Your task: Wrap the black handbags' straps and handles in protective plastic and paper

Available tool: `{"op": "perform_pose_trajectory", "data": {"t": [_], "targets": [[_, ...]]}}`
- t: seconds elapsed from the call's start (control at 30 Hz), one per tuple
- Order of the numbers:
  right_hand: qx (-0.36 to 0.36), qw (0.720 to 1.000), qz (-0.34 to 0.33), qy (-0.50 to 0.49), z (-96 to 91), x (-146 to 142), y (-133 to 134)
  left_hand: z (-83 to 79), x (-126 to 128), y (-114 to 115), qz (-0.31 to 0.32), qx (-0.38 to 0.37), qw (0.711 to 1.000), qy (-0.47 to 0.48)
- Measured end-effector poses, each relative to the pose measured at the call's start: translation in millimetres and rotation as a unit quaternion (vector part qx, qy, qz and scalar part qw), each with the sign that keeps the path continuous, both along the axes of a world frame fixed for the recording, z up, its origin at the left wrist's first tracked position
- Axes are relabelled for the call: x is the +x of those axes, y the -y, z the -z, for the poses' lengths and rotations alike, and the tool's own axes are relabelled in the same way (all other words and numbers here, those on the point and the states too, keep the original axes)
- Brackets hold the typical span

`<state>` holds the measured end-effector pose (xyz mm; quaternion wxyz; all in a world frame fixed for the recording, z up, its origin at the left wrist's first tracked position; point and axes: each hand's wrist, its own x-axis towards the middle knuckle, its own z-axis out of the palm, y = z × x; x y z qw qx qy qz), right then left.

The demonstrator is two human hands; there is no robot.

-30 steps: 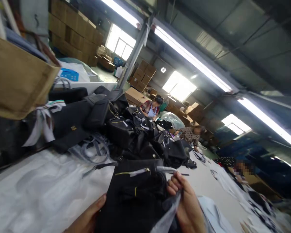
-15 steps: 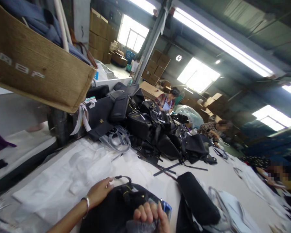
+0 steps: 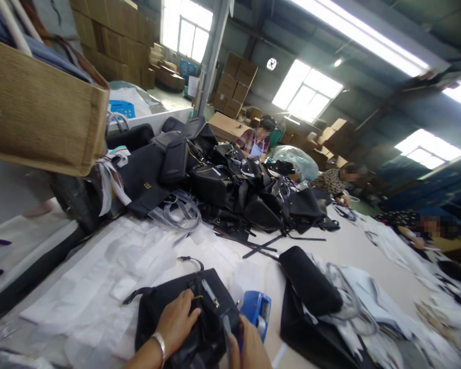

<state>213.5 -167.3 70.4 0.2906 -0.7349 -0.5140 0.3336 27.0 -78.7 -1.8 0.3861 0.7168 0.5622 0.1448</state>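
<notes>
A black handbag (image 3: 184, 312) with a gold zip lies on the white-covered table (image 3: 111, 266) right in front of me. My left hand (image 3: 176, 320), a bracelet on its wrist, rests on top of the bag with its fingers curled against the zip edge. My right hand (image 3: 248, 348) shows only in part at the bottom edge, fingers close together against the bag's right side, beside a grey strip. Whether it holds that strip is unclear. A blue tape dispenser (image 3: 258, 310) sits just right of that hand.
A heap of black bags (image 3: 223, 189) fills the table's middle, with clear plastic straps (image 3: 179, 215) before it. A black pouch (image 3: 309, 282) lies on the right. A big cardboard box (image 3: 42, 118) overhangs the left. Other people (image 3: 259, 138) work along the far side.
The view has tipped down and the bag has come to rest flat on the table. My left hand moved from the bag's left edge onto its top. The blue dispenser now shows fully.
</notes>
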Motion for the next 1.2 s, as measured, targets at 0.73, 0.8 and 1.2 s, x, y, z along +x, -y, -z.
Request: {"op": "perform_pose_trajectory", "data": {"t": [0.73, 0.8, 1.2], "targets": [[0.043, 0.976, -0.137, -0.166, 25.9, 23.0, -83.4, -42.1, 41.8, -26.0, -0.080, -0.329, 0.814, 0.473], [0.021, 0.974, -0.111, -0.195, 32.4, 32.0, -88.0, -43.2, 50.9, -26.8, -0.081, -0.349, 0.797, 0.486], [0.017, 0.989, -0.136, 0.047, 19.6, 48.4, -96.1, -25.2, 81.8, -46.9, -0.126, -0.304, 0.864, 0.381]]}}
